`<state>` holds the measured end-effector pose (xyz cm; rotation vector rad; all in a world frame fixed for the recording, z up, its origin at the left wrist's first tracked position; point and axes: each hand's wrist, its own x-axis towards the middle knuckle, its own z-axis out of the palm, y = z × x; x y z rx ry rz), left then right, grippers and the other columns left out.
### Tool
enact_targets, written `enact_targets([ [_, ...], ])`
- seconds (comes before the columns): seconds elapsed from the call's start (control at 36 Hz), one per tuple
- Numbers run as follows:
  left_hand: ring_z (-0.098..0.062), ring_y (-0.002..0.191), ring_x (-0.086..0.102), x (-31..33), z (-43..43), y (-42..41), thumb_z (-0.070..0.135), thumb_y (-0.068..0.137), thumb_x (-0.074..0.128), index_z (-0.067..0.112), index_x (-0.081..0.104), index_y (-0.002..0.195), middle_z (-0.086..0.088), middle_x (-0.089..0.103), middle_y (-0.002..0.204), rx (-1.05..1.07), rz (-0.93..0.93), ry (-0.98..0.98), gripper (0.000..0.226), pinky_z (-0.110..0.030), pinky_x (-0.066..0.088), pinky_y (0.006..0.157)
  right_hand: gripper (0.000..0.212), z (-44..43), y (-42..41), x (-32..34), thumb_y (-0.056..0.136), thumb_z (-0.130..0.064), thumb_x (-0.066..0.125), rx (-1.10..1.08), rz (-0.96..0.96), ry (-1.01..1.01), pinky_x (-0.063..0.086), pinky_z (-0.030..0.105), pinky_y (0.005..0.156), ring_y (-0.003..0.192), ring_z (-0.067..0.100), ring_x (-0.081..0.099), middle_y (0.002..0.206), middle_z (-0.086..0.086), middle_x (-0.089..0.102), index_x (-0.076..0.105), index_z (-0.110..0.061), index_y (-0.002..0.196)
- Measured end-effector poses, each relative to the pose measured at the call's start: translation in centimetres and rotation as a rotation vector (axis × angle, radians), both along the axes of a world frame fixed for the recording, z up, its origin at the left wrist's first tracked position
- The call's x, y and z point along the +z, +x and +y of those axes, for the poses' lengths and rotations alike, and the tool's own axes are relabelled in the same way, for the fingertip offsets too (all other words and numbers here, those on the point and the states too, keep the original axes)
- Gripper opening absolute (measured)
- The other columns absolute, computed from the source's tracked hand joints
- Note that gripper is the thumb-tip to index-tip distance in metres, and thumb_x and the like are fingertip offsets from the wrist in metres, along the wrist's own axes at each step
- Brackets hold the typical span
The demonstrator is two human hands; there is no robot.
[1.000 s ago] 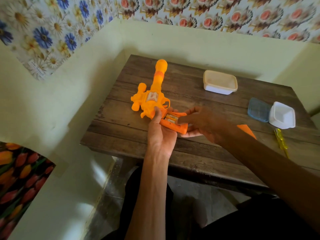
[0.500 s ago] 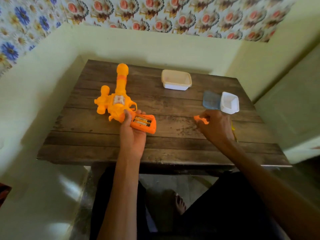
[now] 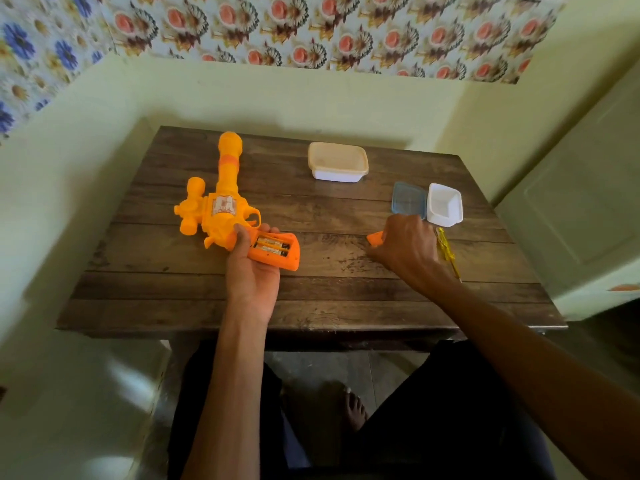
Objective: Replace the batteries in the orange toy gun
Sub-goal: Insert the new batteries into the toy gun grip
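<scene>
Batteries: 2 in gun, L hand; 1 cover, R hand

This looks like a room in a home. Floral wallpaper with pink blooms runs across the top of the pale yellow-green painted walls, and a blue-flowered pattern covers the left wall. A dark, worn plank counter is pushed into the corner. On it sit household plastic food tubs, one lidded and one small white one open beside its blue lid, plus an orange toy gun. A bare foot rests on the floor below. A pale panelled door stands to the right.
</scene>
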<state>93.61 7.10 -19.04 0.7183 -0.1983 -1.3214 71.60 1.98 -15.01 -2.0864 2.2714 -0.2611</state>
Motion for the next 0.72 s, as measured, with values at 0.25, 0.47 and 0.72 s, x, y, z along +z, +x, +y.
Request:
enact_targets([
  [0.25, -0.019, 0.088, 0.068, 0.5, 0.0, -0.1, 0.036, 0.101, 0.046, 0.006, 0.048, 0.132, -0.007, 0.064, 0.09, 0.012, 0.027, 0.043, 0.043, -0.037, 0.056, 0.084, 0.033, 2.7, 5.6, 3.8, 0.061, -0.055, 0.073, 0.338, -0.519, -0.042, 0.057, 0.03, 0.057, 0.061, 0.003, 0.064, 0.067, -0.011, 0.068, 0.065, -0.025, 0.071],
  [0.47, -0.023, 0.082, 0.07, 1.3, 0.9, 0.0, 0.063, 0.098, 0.025, 0.014, 0.064, 0.101, -0.008, 0.071, 0.089, -0.079, 0.061, 0.038, 0.063, -0.035, 0.056, 0.077, 0.043, 4.8, 11.4, 4.2, 0.073, -0.049, 0.071, 0.742, -0.285, 0.045, 0.056, 0.038, 0.076, 0.085, 0.017, 0.068, 0.097, -0.002, 0.071, 0.065, -0.02, 0.104],
  [0.72, -0.023, 0.082, 0.068, 0.5, 0.3, 0.6, 0.062, 0.097, 0.03, 0.013, 0.063, 0.109, -0.008, 0.069, 0.093, -0.057, 0.099, 0.085, 0.061, -0.035, 0.054, 0.077, 0.035, 4.6, 12.6, 4.3, 0.081, -0.047, 0.062, 0.752, -0.118, 0.002, 0.051, 0.034, 0.076, 0.081, 0.022, 0.066, 0.092, 0.002, 0.073, 0.071, -0.019, 0.1],
])
